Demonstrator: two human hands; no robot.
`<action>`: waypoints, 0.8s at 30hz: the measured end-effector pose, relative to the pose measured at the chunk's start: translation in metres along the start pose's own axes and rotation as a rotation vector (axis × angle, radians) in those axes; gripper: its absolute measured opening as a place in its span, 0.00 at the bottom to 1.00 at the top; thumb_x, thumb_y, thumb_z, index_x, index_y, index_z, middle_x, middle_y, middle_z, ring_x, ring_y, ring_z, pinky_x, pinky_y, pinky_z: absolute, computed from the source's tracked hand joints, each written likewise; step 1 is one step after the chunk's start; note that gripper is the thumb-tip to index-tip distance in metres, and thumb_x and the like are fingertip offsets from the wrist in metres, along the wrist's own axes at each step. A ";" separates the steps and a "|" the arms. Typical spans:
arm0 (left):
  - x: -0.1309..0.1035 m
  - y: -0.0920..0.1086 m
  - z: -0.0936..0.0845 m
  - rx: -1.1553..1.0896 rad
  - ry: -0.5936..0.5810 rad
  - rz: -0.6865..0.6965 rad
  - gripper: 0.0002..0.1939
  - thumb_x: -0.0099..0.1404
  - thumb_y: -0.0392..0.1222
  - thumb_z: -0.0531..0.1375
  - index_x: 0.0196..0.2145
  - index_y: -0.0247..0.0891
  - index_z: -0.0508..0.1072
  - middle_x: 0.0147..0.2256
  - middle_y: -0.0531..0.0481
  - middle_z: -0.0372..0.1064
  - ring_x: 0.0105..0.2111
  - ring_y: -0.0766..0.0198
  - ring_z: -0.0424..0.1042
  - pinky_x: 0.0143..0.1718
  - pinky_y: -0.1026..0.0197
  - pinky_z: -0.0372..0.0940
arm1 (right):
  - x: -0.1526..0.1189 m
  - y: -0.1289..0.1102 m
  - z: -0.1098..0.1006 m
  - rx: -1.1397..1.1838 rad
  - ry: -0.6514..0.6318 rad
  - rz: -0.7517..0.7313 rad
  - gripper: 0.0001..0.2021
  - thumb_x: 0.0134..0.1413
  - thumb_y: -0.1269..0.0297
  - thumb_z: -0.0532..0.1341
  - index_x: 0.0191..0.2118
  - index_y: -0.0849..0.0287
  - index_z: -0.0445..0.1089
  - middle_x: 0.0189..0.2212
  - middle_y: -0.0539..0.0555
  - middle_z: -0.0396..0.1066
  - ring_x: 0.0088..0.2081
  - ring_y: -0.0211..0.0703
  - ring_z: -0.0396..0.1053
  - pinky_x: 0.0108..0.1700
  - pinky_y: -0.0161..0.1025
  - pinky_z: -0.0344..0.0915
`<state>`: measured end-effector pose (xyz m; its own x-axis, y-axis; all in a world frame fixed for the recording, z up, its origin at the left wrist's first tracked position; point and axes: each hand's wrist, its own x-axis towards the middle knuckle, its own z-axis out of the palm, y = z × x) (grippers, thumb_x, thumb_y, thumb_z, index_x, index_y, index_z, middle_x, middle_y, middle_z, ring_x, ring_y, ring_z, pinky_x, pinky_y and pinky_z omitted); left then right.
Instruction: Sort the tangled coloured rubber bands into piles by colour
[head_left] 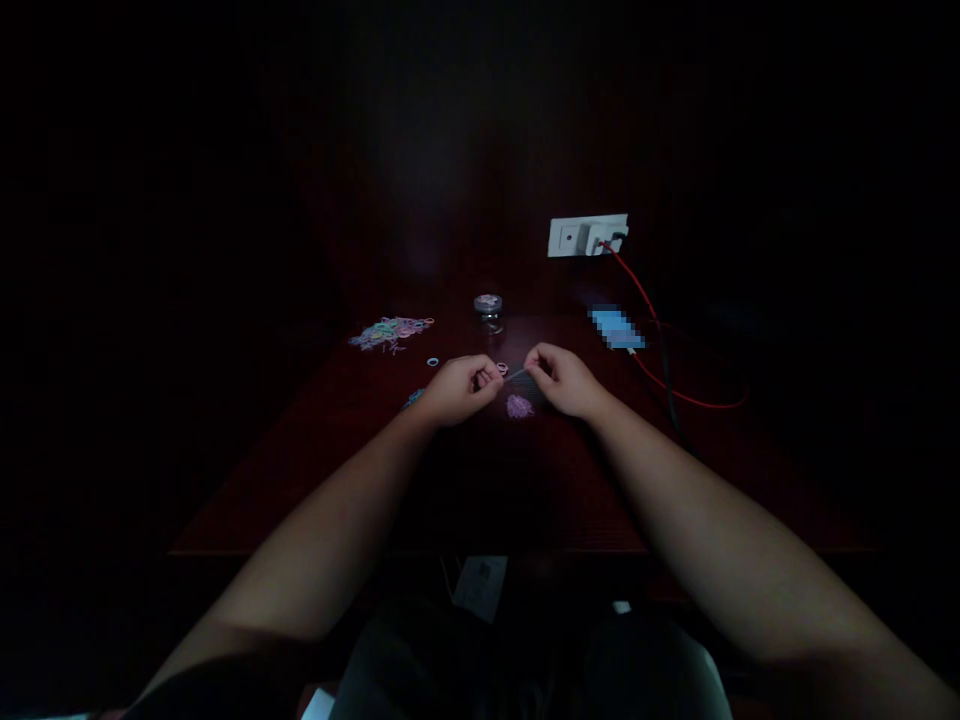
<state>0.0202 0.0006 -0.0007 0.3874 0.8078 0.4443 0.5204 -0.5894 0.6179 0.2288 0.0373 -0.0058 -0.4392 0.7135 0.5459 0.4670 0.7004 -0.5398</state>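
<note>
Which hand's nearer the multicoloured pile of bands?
Left. The left hand is to the right of the multicoloured pile and closer to the person; the right hand is farther right, beyond the left.

From the wearer's head, our single camera looked forward and down across the tabletop (525, 490). Knees (420, 670) showed close below; the left hand (461, 390) and right hand (564, 380) sat mid-distance, near centre, with the wall socket (568, 238) farther away, upper right.
</note>
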 end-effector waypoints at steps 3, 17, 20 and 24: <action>-0.003 0.003 -0.002 0.001 -0.047 0.011 0.04 0.59 0.37 0.58 0.30 0.33 0.70 0.25 0.53 0.66 0.25 0.71 0.63 0.26 0.68 0.59 | 0.001 0.007 0.000 -0.014 0.018 0.014 0.06 0.56 0.66 0.54 0.30 0.61 0.65 0.27 0.52 0.66 0.28 0.38 0.62 0.31 0.34 0.56; -0.002 -0.005 0.002 -0.007 -0.101 -0.044 0.08 0.61 0.41 0.59 0.34 0.33 0.74 0.28 0.50 0.71 0.27 0.70 0.67 0.30 0.66 0.63 | -0.003 -0.007 0.003 0.075 -0.193 0.041 0.06 0.51 0.67 0.57 0.30 0.62 0.69 0.23 0.50 0.68 0.25 0.35 0.61 0.29 0.33 0.57; -0.002 -0.004 0.001 -0.024 -0.096 -0.034 0.08 0.61 0.41 0.59 0.35 0.34 0.75 0.29 0.50 0.72 0.28 0.69 0.67 0.31 0.66 0.63 | -0.003 -0.004 0.003 0.074 -0.195 0.050 0.07 0.51 0.66 0.57 0.29 0.63 0.70 0.23 0.50 0.68 0.25 0.36 0.62 0.29 0.33 0.57; -0.001 -0.003 0.001 -0.032 -0.096 -0.024 0.08 0.61 0.41 0.59 0.34 0.33 0.75 0.29 0.50 0.72 0.28 0.69 0.68 0.31 0.66 0.63 | -0.002 -0.002 0.001 0.041 -0.199 0.035 0.07 0.51 0.65 0.58 0.30 0.63 0.71 0.24 0.51 0.69 0.26 0.36 0.63 0.30 0.33 0.57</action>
<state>0.0185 0.0014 -0.0041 0.4471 0.8163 0.3658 0.5064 -0.5681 0.6487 0.2283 0.0347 -0.0063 -0.5678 0.7244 0.3910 0.4549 0.6720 -0.5844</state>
